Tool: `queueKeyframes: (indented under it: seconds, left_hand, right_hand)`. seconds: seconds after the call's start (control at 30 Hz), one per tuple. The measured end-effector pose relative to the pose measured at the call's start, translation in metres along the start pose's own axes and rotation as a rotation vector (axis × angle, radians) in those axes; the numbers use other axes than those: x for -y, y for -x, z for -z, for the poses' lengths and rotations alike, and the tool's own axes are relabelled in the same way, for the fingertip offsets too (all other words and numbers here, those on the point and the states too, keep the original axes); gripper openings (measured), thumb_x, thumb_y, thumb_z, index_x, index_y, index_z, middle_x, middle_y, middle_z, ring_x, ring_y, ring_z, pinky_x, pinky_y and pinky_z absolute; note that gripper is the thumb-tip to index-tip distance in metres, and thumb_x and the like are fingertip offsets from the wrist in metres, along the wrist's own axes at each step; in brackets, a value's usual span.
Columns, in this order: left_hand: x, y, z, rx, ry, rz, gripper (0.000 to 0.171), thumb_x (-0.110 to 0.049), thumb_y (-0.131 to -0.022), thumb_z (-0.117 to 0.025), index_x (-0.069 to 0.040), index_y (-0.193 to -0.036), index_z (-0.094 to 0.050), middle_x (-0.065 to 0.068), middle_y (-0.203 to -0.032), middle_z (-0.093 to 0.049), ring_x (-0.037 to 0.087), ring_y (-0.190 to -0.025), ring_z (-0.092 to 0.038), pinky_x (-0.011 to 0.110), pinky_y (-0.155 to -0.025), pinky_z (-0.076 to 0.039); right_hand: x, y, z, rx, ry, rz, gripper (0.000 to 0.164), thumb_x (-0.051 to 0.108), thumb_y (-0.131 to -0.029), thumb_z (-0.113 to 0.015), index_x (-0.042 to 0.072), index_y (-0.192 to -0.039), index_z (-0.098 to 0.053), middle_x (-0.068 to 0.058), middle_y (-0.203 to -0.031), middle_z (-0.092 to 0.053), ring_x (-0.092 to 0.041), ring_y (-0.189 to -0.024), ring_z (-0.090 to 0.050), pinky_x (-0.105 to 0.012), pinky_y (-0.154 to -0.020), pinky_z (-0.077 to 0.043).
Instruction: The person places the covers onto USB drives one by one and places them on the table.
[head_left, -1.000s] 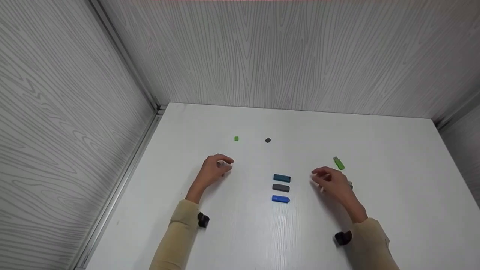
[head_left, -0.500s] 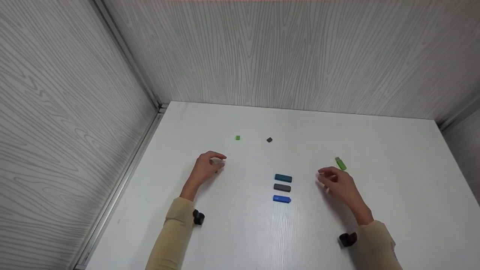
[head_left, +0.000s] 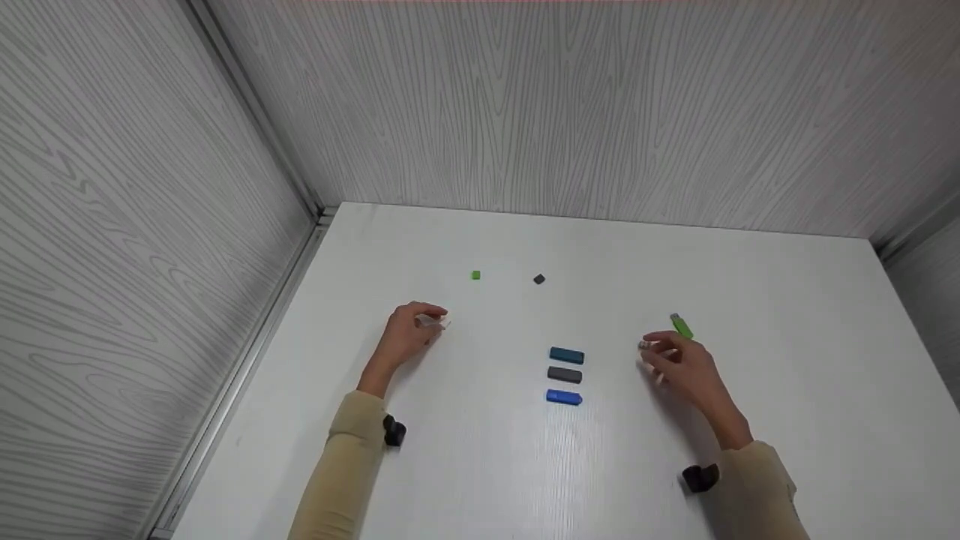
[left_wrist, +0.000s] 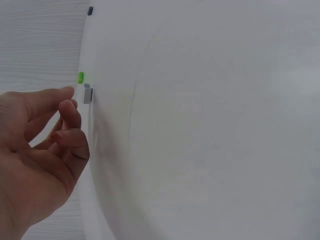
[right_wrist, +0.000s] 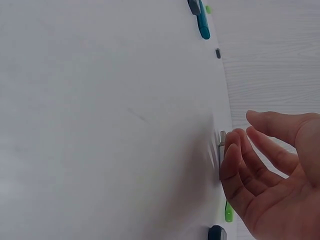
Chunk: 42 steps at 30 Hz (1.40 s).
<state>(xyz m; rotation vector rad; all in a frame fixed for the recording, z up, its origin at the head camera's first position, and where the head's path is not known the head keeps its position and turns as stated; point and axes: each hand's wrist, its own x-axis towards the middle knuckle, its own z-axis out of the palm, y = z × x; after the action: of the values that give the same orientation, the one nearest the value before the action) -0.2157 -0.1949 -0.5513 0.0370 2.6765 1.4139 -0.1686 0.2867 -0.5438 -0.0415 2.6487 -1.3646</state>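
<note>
My left hand (head_left: 405, 335) is low over the white table at left, its fingers loosely bent and thumb apart from them. Just beyond its fingertips is a small pale grey cap (left_wrist: 88, 95), dark on one side. My right hand (head_left: 686, 369) stands at the right with fingers bent and thumb apart. A USB stick with a metal plug (right_wrist: 223, 137) shows beside these fingertips; most of its body is hidden behind them. A green USB stick (head_left: 682, 326) lies just beyond the right hand. A dark USB stick (right_wrist: 217, 233) also lies near that hand.
Between the hands lie a teal stick (head_left: 567, 355), a grey stick (head_left: 565, 374) and a blue stick (head_left: 564, 397) in a column. Farther back are a small green cap (head_left: 476, 275) and a small dark cap (head_left: 539, 279). Wood-grained panels (head_left: 525, 112) wall the table.
Both hands have drawn apart, the left one leftward and the right one slightly rightward. A metal plug has come into view at the right fingertips. The sticks in the column stay put.
</note>
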Motion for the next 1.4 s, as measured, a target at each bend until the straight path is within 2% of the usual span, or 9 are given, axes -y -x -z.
queueKeyframes:
  seconds: [0.13, 0.33, 0.47, 0.93, 1.2, 1.4]
  left_hand:
    - [0.003, -0.001, 0.001, -0.006, -0.021, -0.002, 0.03, -0.001, -0.097, -0.068, -0.006, -0.126, -0.075, 0.014, -0.126, -0.073, 0.025, -0.109, -0.062, 0.031, -0.089, -0.048]
    - [0.004, -0.002, 0.003, 0.003, -0.003, -0.004, 0.031, 0.001, -0.097, -0.067, -0.005, -0.126, -0.075, 0.015, -0.126, -0.073, 0.033, -0.121, -0.063, 0.046, -0.101, -0.051]
    - [0.004, -0.005, 0.003, 0.019, -0.016, 0.006, 0.031, 0.0, -0.097, -0.068, -0.005, -0.127, -0.075, 0.015, -0.127, -0.073, 0.033, -0.127, -0.062, 0.05, -0.109, -0.049]
    - [0.002, -0.008, 0.004, 0.057, 0.008, 0.059, 0.032, -0.001, -0.096, -0.071, -0.005, -0.128, -0.074, 0.015, -0.132, -0.072, 0.032, -0.126, -0.065, 0.044, -0.104, -0.054]
    - [0.005, -0.01, 0.002, 0.065, -0.043, 0.007, 0.03, -0.004, -0.098, -0.071, -0.004, -0.128, -0.074, 0.015, -0.127, -0.073, 0.03, -0.121, -0.066, 0.045, -0.105, -0.052]
    - [0.005, -0.012, 0.002, 0.069, -0.041, -0.005, 0.029, -0.001, -0.097, -0.072, -0.005, -0.126, -0.076, 0.015, -0.125, -0.072, 0.032, -0.122, -0.065, 0.048, -0.109, -0.05]
  right_hand:
    - [0.001, -0.001, 0.002, 0.003, 0.004, -0.015, 0.039, 0.021, -0.105, -0.066, 0.003, -0.139, -0.064, -0.025, -0.124, -0.068, -0.015, -0.082, -0.069, -0.025, -0.067, -0.058]
    - [0.0, 0.001, 0.005, 0.011, 0.007, -0.03, 0.039, 0.025, -0.105, -0.065, 0.005, -0.139, -0.064, -0.023, -0.125, -0.068, -0.016, -0.085, -0.069, -0.025, -0.068, -0.058]
    - [-0.001, 0.002, 0.007, 0.009, 0.011, -0.027, 0.04, 0.026, -0.105, -0.065, 0.004, -0.139, -0.065, -0.023, -0.123, -0.069, -0.016, -0.085, -0.069, -0.026, -0.067, -0.057]
    - [-0.002, 0.0, 0.014, 0.003, 0.027, -0.013, 0.039, 0.024, -0.104, -0.067, 0.004, -0.138, -0.065, -0.02, -0.123, -0.07, -0.016, -0.086, -0.07, -0.027, -0.068, -0.056]
    - [-0.004, -0.001, 0.017, -0.001, 0.047, -0.014, 0.04, 0.021, -0.104, -0.067, 0.002, -0.139, -0.064, -0.022, -0.121, -0.07, -0.016, -0.086, -0.07, -0.025, -0.068, -0.056]
    - [-0.004, 0.0, 0.018, -0.004, 0.034, -0.025, 0.041, 0.02, -0.104, -0.068, 0.002, -0.14, -0.063, -0.023, -0.122, -0.07, -0.017, -0.086, -0.07, -0.027, -0.068, -0.057]
